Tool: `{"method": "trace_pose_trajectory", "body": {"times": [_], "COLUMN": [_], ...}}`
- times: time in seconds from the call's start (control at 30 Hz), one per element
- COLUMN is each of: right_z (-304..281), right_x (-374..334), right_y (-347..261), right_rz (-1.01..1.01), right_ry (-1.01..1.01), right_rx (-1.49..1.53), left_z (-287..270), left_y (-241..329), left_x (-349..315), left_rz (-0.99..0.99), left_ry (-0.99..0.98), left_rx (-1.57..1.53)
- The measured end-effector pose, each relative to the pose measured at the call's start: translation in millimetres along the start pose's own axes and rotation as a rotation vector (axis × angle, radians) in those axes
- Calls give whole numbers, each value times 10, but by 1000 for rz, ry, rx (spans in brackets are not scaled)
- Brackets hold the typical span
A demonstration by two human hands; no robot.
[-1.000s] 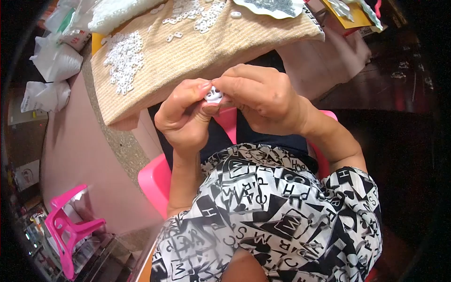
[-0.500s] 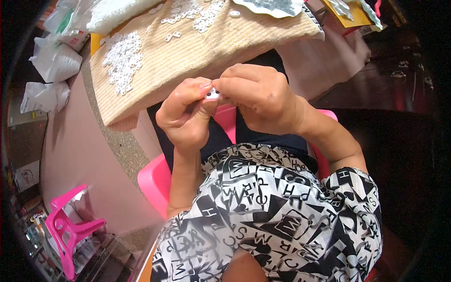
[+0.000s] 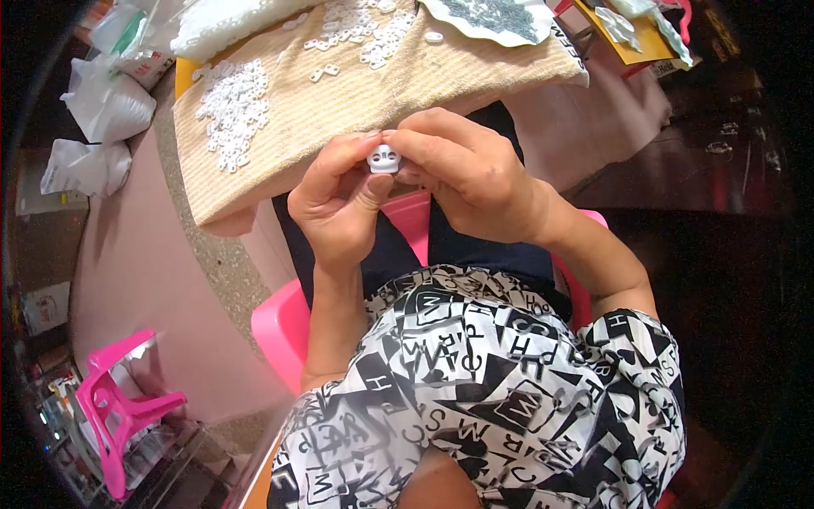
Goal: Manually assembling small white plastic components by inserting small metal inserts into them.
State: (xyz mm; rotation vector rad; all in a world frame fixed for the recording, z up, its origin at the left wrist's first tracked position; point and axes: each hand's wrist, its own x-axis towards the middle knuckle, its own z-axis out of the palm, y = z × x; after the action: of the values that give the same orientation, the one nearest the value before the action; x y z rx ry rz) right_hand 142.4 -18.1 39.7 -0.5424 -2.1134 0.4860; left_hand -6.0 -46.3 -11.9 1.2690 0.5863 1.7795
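Note:
Both hands meet in front of me around a small white plastic two-hole cord lock [image 3: 384, 160]. Its rounded face with dark openings shows between the fingertips. My left hand [image 3: 332, 199] pinches it between thumb and forefinger. On the other side, the thumb and forefinger of my right hand [image 3: 475, 170] press against its edge and top; part of the right thumb is hidden behind the forefinger. Beyond the hands, a pile of small white two-holed pieces [image 3: 233, 114] lies on a striped beige towel [image 3: 297, 140].
More white pieces [image 3: 373, 38] are scattered farther back, near a white plate [image 3: 543, 24] of small grey parts. A clear bag of white parts [image 3: 229, 25] sits at the far left. Pink plastic seats [image 3: 284, 331] are beneath me, and a pink stool [image 3: 119, 407] stands lower left.
The cord lock has turned so that more of its face shows between the fingers. My right fingers have shifted slightly over its top. The whole view has moved a little.

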Motion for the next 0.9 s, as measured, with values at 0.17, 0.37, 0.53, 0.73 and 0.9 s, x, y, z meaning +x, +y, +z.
{"method": "trace_pose_trajectory", "body": {"times": [0.17, 0.37, 0.53, 0.73, 0.9], "right_z": [-23, -26, 2, -4, -5], "right_x": [1, -16, 1, -25, -42], "right_y": [20, 60, 45, 61, 88], "right_rz": [-21, -49, -89, -107, -63], "right_ry": [0, 21, 52, 11, 11], "right_rx": [-1, -40, -61, -83, -90], "left_z": [-16, -11, 39, 23, 13], "left_y": [-16, 8, 19, -6, 8], "left_x": [-19, -17, -34, -55, -58], "left_rz": [-23, -38, -38, -45, -56], "left_ry": [20, -35, 21, 48, 29], "left_rx": [10, 28, 17, 45, 76]}}
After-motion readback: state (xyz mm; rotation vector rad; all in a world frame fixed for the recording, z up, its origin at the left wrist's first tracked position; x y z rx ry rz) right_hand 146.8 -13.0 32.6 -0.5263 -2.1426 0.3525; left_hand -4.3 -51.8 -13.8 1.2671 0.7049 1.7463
